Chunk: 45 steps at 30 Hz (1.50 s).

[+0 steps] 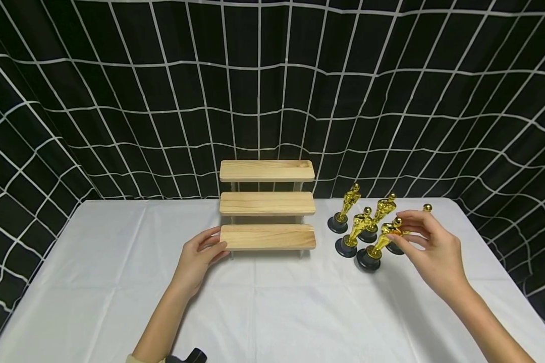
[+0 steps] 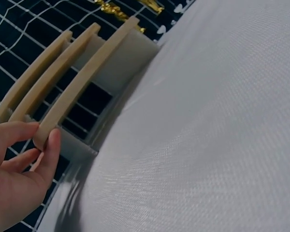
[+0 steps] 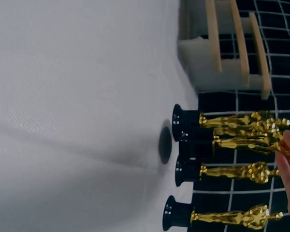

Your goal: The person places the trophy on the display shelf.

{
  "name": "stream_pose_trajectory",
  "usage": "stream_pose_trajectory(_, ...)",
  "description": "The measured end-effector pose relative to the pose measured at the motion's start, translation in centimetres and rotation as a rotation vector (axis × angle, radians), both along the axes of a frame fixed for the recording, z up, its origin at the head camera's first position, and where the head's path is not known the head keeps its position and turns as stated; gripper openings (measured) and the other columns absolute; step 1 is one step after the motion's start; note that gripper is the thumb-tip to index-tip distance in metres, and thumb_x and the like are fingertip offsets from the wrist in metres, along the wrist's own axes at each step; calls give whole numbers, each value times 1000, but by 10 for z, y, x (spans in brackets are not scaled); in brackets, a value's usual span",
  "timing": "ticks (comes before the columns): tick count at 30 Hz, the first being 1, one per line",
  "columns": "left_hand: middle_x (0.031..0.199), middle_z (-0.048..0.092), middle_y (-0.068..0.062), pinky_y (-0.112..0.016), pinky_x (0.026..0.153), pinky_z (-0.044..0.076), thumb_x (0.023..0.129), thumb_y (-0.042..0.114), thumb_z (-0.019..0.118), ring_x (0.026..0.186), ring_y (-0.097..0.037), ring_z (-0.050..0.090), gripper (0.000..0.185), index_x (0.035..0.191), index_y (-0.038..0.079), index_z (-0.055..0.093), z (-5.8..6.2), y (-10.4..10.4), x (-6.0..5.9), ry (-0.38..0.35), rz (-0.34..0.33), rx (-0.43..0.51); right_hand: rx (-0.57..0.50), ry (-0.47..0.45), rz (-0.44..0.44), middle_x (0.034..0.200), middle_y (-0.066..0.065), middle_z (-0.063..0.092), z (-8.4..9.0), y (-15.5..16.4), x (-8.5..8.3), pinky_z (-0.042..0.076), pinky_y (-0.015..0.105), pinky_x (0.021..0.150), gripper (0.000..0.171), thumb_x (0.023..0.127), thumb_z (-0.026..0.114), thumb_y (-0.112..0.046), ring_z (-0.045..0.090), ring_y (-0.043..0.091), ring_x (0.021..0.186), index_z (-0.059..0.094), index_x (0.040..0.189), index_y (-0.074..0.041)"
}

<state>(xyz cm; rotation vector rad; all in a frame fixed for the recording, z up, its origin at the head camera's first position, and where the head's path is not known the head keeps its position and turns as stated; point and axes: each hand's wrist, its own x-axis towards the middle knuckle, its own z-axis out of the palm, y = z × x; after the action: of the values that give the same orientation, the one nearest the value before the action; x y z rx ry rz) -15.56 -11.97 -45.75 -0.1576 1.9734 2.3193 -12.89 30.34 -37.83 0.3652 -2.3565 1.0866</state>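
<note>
**Now: L hand on stepped stand, R hand at gold statuettes**

Seen on white tablecloth (image 1: 118, 282), w/ black grid-pattern curtain (image 1: 118, 101) behind: wooden three-step stand (image 1: 267, 204) at centre, far half of table. Lowest step nearest the person, top step farthest.

Left hand (image 1: 197, 262) resting at left end of lowest step; fingers only lightly bent, fingertips (image 2: 54, 140) touching the board's end and near edge. Wrist view: thumb above, index below that end, pressed against the wood rather than wrapped round it. Palm lying on the cloth just near-left of stand.

Group of gold statuettes (image 1: 363, 227) on black round bases, standing right of stand, apart from it. Five visible in head view, clustered close together; far-right one mostly hidden behind the hand, only its gold head showing.

Right hand (image 1: 429, 252) raised at right side of cluster, fingers curved, thumb and index tips closed on head of nearest statuette (image 1: 376, 247). Base of that one on the cloth or barely off it – can't tell; figure leaning slightly right. Right wrist view: fingertips (image 3: 286, 145) on the gold top of one statuette, other statuettes upright alongside, bases close or touching.
</note>
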Motion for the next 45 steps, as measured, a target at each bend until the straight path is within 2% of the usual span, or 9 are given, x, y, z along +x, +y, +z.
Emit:
stream_pose_trajectory(6,127,58,-21,-21,94,65,101,-11,59,96,-7,68,49,149,-11,48,0,-5,1,-22,-13,14,7,-2,26,115,-28,60,3,-9,3,57,2,83,50,76,79,27,61,-15,100,63,120,10)
stream_pose_trajectory(12,129,57,-23,-22,96,64,101,-10,59,100,-9,68,49,149,-12,48,1,-6,0,-21,-31,17,26,-8,31,116,-30,58,8,-17,6,57,1,83,51,76,80,26,60,-16,101,63,122,10)
stream_pose_trajectory(16,129,58,-22,-23,96,64,101,-10,59,99,-9,68,50,149,-12,48,1,-5,-1,-27,-29,26,34,-17,29,117,-26,58,11,-23,6,57,2,82,50,77,80,23,60,-16,101,63,123,10)
stream_pose_trajectory(20,130,57,-24,-23,97,64,101,-10,58,99,-9,68,50,150,-12,48,0,-5,-1,-27,-31,30,4,-8,46,115,-22,61,15,-29,5,58,3,82,48,77,81,23,62,-15,100,65,121,10)
stream_pose_trajectory(24,132,56,-25,-23,97,64,102,-10,58,99,-9,69,50,150,-11,48,1,-5,-1,-29,-33,30,-29,11,77,115,-26,63,18,-34,3,59,4,83,48,76,81,25,64,-13,100,66,119,10)
stream_pose_trajectory(45,134,55,-28,-21,94,64,102,-10,57,99,-10,68,48,149,-14,48,0,-4,-1,-3,-21,11,-51,58,149,114,-20,65,41,-59,-8,61,6,82,51,73,82,26,66,-9,96,65,119,12)
